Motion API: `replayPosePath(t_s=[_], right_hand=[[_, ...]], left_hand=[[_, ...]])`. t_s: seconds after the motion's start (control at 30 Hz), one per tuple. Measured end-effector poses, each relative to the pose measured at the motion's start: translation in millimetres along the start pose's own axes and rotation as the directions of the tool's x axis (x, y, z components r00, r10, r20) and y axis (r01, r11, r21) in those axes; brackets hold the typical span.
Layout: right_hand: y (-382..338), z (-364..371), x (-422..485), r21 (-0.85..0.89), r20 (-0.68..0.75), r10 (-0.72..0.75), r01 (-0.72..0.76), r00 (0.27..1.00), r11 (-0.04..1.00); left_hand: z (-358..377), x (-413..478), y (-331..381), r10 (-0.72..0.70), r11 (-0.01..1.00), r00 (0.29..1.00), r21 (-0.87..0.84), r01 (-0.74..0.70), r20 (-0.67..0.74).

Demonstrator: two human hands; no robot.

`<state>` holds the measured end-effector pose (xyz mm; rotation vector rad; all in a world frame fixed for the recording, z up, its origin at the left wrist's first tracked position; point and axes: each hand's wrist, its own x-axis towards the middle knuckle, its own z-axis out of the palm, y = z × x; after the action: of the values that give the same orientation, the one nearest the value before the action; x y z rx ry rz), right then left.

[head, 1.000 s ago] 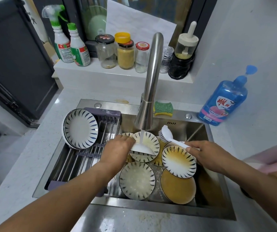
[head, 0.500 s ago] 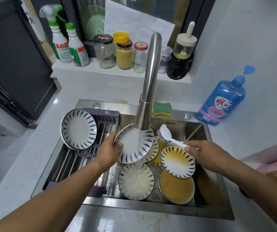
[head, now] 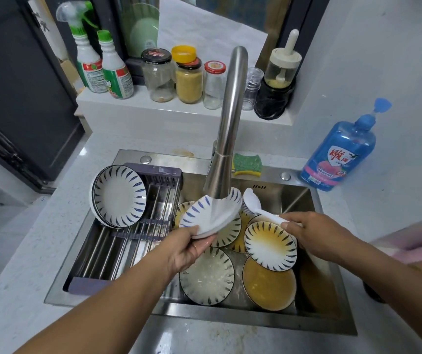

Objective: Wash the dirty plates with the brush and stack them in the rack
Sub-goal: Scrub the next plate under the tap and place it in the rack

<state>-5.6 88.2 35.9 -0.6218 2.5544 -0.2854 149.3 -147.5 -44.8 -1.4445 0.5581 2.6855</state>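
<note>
My left hand grips the near rim of a white plate with blue stripes, held tilted under the running tap. My right hand holds the white brush by its handle, bristle head just right of that plate. Below lie several dirty plates: a yellow-stained one, one with white residue and one full of yellow liquid. Clean striped plates lean at the far left of the rack.
The steel sink holds the plates; the rack spans its left half. A green-yellow sponge lies behind the tap. A blue soap bottle stands on the right counter. Jars and spray bottles line the back ledge.
My left hand lifted the striped plate out of the pile and turned it from facing me to tilted flatter under the water. My right hand with the brush barely moved.
</note>
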Motion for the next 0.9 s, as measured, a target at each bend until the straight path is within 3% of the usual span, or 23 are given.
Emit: replayPosePath(t_s=[0.17,0.3,0.7,0.9], right_hand=[[-3,-6,2,-0.027,0.013,-0.010,0.010,1.000,1.000],[-5,-4,3,-0.021,0.028,0.005,-0.004,1.000,1.000],[-4,0,-1,-0.017,0.047,0.019,-0.018,0.999,1.000],[-8,-1,-3,-0.030,0.049,0.021,-0.020,0.999,0.999]], left_hand=[[16,-4,-7,-0.158,0.939,0.987,-0.304,0.161,0.032],[19,-2,-14,-0.276,0.868,0.959,-0.410,0.278,0.067],[-57,-11,-12,-0.330,0.906,0.898,-0.169,0.388,0.290],[-58,-12,10,-0.330,0.915,0.898,-0.137,0.380,0.290]])
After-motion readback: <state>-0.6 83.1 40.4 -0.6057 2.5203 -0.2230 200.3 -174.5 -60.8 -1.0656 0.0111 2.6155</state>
